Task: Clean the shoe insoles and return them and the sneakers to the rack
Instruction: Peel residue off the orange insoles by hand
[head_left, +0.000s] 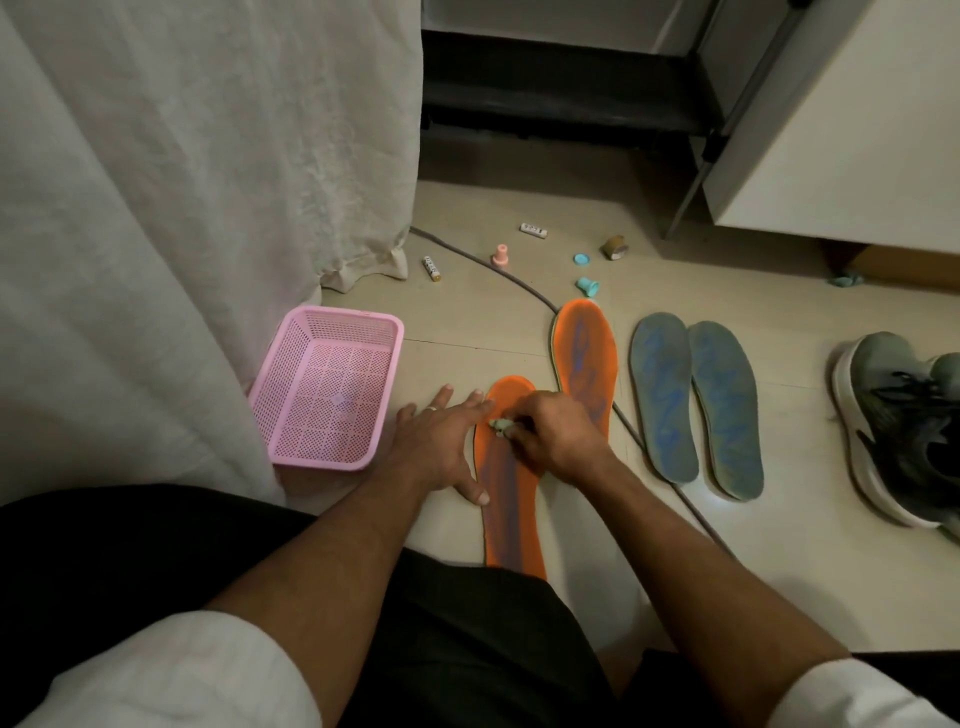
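Observation:
An orange insole (511, 514) lies lengthwise on the floor in front of me. My left hand (441, 441) rests flat with spread fingers on the floor and the insole's left edge. My right hand (556, 436) pinches a small pale green cleaning piece (500, 426) against the insole's upper part. A second orange insole (584, 358) lies just beyond, to the right. Two grey-blue insoles (696, 405) lie side by side further right. A dark sneaker with a white sole (904, 441) stands at the right edge.
An empty pink plastic basket (327, 387) sits left of my hands beside a hanging white cloth (182, 182). A grey cable (524, 286) runs across the floor under the insoles. Small tubes, caps and a tape roll (615, 248) are scattered behind. A white cabinet (841, 130) stands at the right.

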